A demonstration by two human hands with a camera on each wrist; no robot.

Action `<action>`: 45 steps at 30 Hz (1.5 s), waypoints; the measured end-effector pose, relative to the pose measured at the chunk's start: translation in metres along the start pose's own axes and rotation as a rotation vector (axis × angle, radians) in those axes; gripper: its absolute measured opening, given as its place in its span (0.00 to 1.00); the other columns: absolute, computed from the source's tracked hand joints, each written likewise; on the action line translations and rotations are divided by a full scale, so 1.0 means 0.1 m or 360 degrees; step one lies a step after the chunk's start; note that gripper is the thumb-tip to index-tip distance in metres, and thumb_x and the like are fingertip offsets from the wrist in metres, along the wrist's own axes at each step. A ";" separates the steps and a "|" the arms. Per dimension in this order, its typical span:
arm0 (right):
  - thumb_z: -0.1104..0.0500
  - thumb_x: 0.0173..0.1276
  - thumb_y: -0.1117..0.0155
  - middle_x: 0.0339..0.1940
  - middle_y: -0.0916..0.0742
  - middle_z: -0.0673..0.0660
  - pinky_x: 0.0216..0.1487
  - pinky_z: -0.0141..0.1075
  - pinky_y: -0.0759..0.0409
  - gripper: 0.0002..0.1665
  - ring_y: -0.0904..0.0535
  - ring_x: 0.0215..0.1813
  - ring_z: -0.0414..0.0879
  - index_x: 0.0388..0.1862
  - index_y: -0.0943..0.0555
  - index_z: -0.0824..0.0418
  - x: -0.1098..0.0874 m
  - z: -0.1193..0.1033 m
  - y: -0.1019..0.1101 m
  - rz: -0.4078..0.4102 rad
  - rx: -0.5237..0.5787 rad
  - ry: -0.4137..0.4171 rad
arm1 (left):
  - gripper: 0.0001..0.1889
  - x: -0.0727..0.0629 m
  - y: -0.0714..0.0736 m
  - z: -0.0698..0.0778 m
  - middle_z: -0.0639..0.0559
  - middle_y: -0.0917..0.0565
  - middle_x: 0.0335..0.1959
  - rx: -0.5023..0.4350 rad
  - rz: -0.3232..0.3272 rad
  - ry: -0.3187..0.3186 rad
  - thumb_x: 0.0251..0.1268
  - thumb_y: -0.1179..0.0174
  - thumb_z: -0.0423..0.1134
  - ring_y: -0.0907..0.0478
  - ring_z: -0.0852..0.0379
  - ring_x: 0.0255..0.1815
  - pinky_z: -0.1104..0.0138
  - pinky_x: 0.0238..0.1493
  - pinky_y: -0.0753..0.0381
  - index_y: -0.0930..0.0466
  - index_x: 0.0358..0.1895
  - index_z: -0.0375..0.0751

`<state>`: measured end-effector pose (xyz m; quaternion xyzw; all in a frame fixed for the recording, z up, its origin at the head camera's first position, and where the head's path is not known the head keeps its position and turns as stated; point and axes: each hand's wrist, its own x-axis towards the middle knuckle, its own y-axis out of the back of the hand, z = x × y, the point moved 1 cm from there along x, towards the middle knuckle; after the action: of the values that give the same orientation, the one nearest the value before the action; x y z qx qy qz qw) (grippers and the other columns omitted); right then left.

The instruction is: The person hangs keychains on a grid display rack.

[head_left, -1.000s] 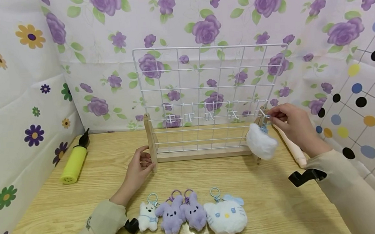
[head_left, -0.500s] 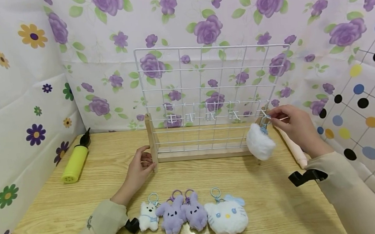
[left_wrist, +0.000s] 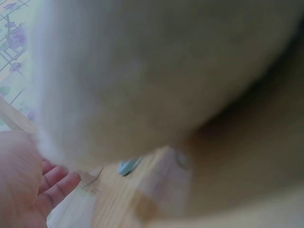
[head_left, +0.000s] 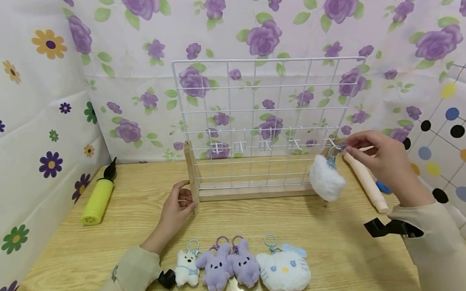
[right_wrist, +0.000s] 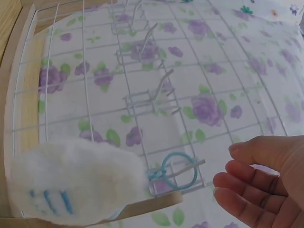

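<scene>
My left hand (head_left: 177, 209) grips the left wooden post (head_left: 190, 166) of a white wire grid rack (head_left: 268, 60), thumb in front, index finger behind. A big blurred furry shape (left_wrist: 133, 85) covers most of the left wrist view. A white plush keychain (head_left: 327, 180) hangs at the rack's right end, its blue ring (right_wrist: 163, 170) looped over a white hook (right_wrist: 194, 165). Beside that ring is my right hand (head_left: 384, 158), its fingers loosely bent. In the right wrist view a gap separates the fingertips (right_wrist: 223, 179) from the ring.
Several more hooks (head_left: 265, 144) line the grid to the left. In front lie a small white dog plush (head_left: 186, 270), two purple rabbit plushes (head_left: 215, 271) and a white cat-face plush (head_left: 285, 273). A yellow pump (head_left: 98, 200) lies left, a pale tube (head_left: 367, 184) right.
My right hand has drawn back a little to the right, away from the ring of the hanging plush. My left hand stays on the post. The head view has shifted slightly.
</scene>
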<state>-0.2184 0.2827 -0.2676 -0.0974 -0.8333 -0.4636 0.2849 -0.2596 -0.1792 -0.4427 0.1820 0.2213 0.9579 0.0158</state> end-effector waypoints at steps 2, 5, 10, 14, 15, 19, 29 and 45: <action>0.58 0.67 0.36 0.40 0.15 0.60 0.35 0.10 0.32 0.12 0.32 0.36 0.15 0.46 0.18 0.62 -0.03 -0.04 0.01 0.0000 0.0021 0.0026 | 0.34 0.00 0.00 0.00 0.37 0.24 0.45 0.0001 0.0006 0.0003 0.56 0.37 0.22 0.23 0.47 0.42 0.74 0.41 0.19 0.39 0.66 0.36; 0.62 0.65 0.35 0.40 0.15 0.60 0.36 0.11 0.30 0.11 0.31 0.38 0.15 0.45 0.18 0.64 -0.07 -0.10 0.00 0.0004 0.0052 0.0117 | 0.34 0.01 0.00 0.01 0.37 0.24 0.45 0.0001 0.0009 0.0002 0.55 0.36 0.22 0.24 0.47 0.42 0.74 0.41 0.19 0.39 0.66 0.36; 0.69 0.60 0.32 0.37 0.14 0.58 0.37 0.11 0.28 0.12 0.29 0.38 0.16 0.43 0.18 0.66 -0.17 -0.20 -0.06 0.0044 0.0103 0.0273 | 0.35 0.00 -0.01 0.03 0.37 0.24 0.45 0.0002 0.0007 0.0003 0.55 0.36 0.22 0.23 0.48 0.42 0.73 0.41 0.19 0.39 0.66 0.36; 0.70 0.57 0.31 0.37 0.13 0.57 0.36 0.13 0.26 0.13 0.28 0.37 0.18 0.42 0.18 0.66 -0.23 -0.24 -0.15 0.0020 0.0116 0.0339 | 0.34 -0.01 -0.01 0.03 0.37 0.24 0.45 0.0012 0.0010 0.0003 0.55 0.36 0.22 0.23 0.47 0.42 0.74 0.40 0.19 0.39 0.66 0.36; 0.71 0.57 0.30 0.37 0.13 0.57 0.36 0.13 0.25 0.13 0.27 0.37 0.19 0.42 0.18 0.66 -0.25 -0.24 -0.18 0.0006 0.0127 0.0351 | 0.34 -0.01 -0.01 0.03 0.37 0.24 0.45 0.0014 0.0013 0.0003 0.55 0.36 0.22 0.23 0.47 0.42 0.74 0.40 0.19 0.39 0.66 0.36; 0.71 0.56 0.30 0.39 0.13 0.55 0.36 0.16 0.23 0.15 0.25 0.37 0.23 0.43 0.18 0.64 -0.33 -0.28 -0.28 -0.0051 0.0166 0.0375 | 0.34 0.00 0.00 0.03 0.37 0.24 0.45 0.0013 0.0010 0.0003 0.56 0.37 0.22 0.23 0.47 0.42 0.75 0.40 0.20 0.39 0.66 0.36; 0.70 0.57 0.31 0.39 0.14 0.50 0.34 0.25 0.19 0.17 0.20 0.37 0.32 0.45 0.19 0.57 -0.50 -0.35 -0.57 -0.0247 0.0303 0.0442 | 0.34 0.00 -0.02 0.04 0.37 0.24 0.44 0.0006 0.0016 0.0032 0.55 0.36 0.22 0.23 0.48 0.41 0.75 0.40 0.20 0.38 0.66 0.37; 0.61 0.64 0.34 0.40 0.14 0.52 0.34 0.29 0.19 0.10 0.18 0.38 0.38 0.45 0.19 0.55 -0.71 -0.36 -1.10 -0.0674 0.0515 0.0349 | 0.34 -0.02 -0.01 0.05 0.37 0.25 0.45 -0.0005 -0.0001 0.0035 0.56 0.37 0.22 0.24 0.49 0.42 0.76 0.40 0.21 0.39 0.66 0.37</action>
<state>-0.1933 0.1992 -0.3724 0.1764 -0.8624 -0.3815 0.2820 -0.2565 -0.1767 -0.4395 0.1714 0.2199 0.9602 0.0139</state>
